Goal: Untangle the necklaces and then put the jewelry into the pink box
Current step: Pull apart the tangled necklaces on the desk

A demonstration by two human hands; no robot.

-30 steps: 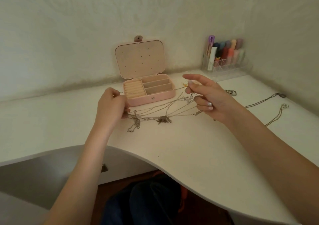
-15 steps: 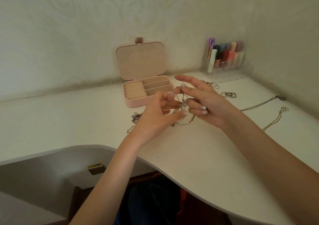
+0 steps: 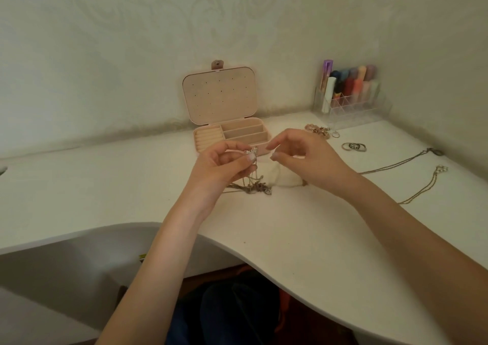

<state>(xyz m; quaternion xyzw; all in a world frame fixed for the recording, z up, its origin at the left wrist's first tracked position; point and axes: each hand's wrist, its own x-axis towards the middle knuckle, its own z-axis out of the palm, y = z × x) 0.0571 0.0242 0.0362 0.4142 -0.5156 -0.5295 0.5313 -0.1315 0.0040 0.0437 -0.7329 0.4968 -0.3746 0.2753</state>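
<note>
The pink box (image 3: 260,134) stands open at the back of the white desk (image 3: 303,233), its lid upright and its compartments empty. Just in front of it my left hand (image 3: 224,167) pinches a small silver pendant at the top of the tangled necklaces (image 3: 253,186), whose chains hang down to a clump on the desk. My right hand (image 3: 303,159) hovers close beside it, thumb and forefinger pinched together; a thin chain between them is too fine to make out. Two separate necklaces (image 3: 412,183) lie stretched out at the right.
Rings (image 3: 353,146) and a pinkish bracelet with earrings (image 3: 319,130) lie right of the box. A clear organizer (image 3: 351,106) with coloured tubes stands in the back right corner against the wall. The desk's curved front edge runs below my forearms.
Both hands were spread wide with the chains stretched between them; they came together in front of the box. The left hand now holds a pendant up while the chains hang down.
</note>
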